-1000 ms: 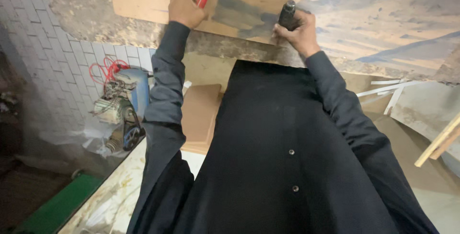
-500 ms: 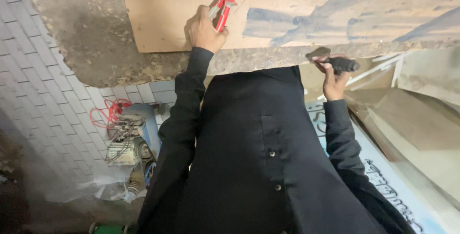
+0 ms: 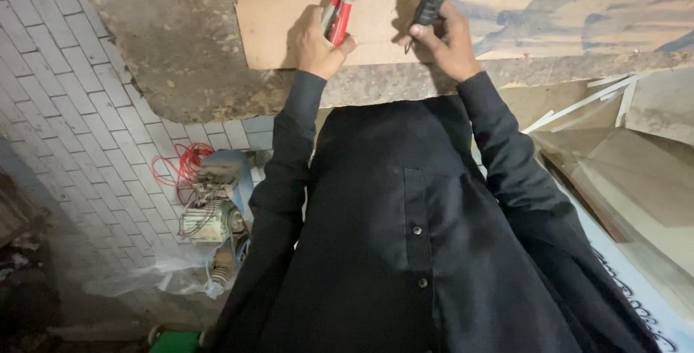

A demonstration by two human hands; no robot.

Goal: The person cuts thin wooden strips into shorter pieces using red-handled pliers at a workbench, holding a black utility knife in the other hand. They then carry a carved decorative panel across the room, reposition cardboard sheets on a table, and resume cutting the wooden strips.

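Observation:
My left hand (image 3: 318, 44) grips red-handled pliers (image 3: 341, 7), held upright against a brown wooden board (image 3: 282, 13) fixed on the rough wall. Just to the right, my right hand (image 3: 448, 42) holds a dark-handled tool (image 3: 428, 5), its tip hidden against the board. Both hands are raised at the board's lower edge, about a hand's width apart. My black buttoned shirt (image 3: 405, 237) fills the lower middle of the view.
A white tiled wall (image 3: 79, 143) runs down the left. Below it lie a small motor with red wires (image 3: 206, 212) and clear plastic sheet (image 3: 159, 281). Stacked boards and pale strips (image 3: 622, 158) lean at the right. Bare cement (image 3: 173, 57) surrounds the board.
My right hand has risen from lower right up to the board, beside the left hand. The view has shifted so the board sits more central.

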